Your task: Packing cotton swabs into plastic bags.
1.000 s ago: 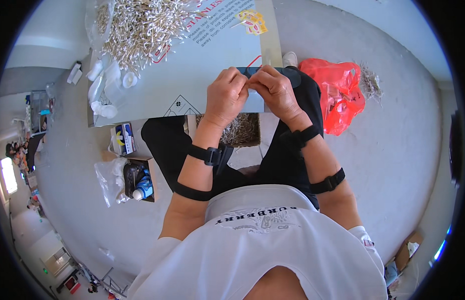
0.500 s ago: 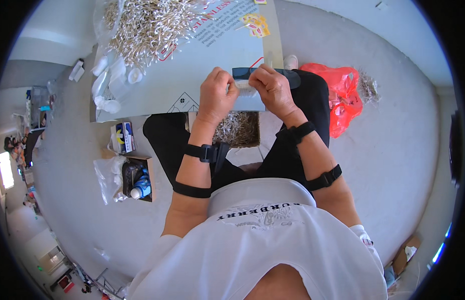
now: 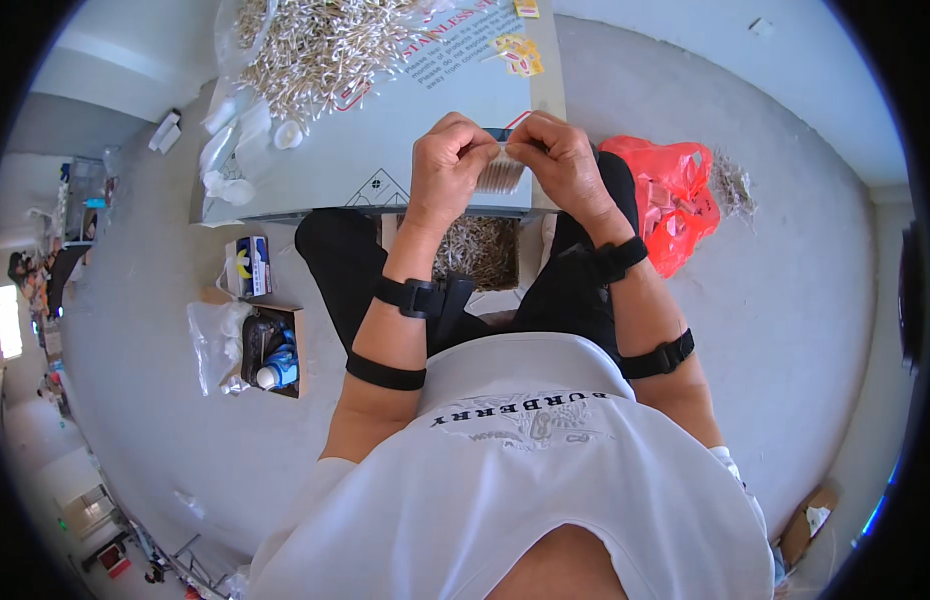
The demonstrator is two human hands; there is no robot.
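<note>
My left hand (image 3: 448,165) and my right hand (image 3: 562,165) meet above the table's near edge, thumbs and fingers closed in a pinch. Between them hangs a small flat pack of cotton swabs (image 3: 500,178), its sticks side by side. Both hands pinch its upper edge; any clear wrapping there is too fine to make out. Just behind the fingertips a dark strip (image 3: 498,133) shows on the table, partly covered by my hands. A large heap of loose cotton swabs (image 3: 320,55) lies at the table's far left, partly in clear plastic.
Crumpled clear plastic bags (image 3: 247,140) lie on the table (image 3: 405,120) at left, small yellow cards (image 3: 518,55) at far right. Under the near edge, between my knees, a box holds swabs (image 3: 475,250). A red plastic bag (image 3: 675,200) lies right; a carton with bottles (image 3: 297,350) stands left.
My hands have come closer together, with the fingertips now meeting over the pack of cotton swabs. More of the swab sticks shows below them. The whole view has shifted slightly.
</note>
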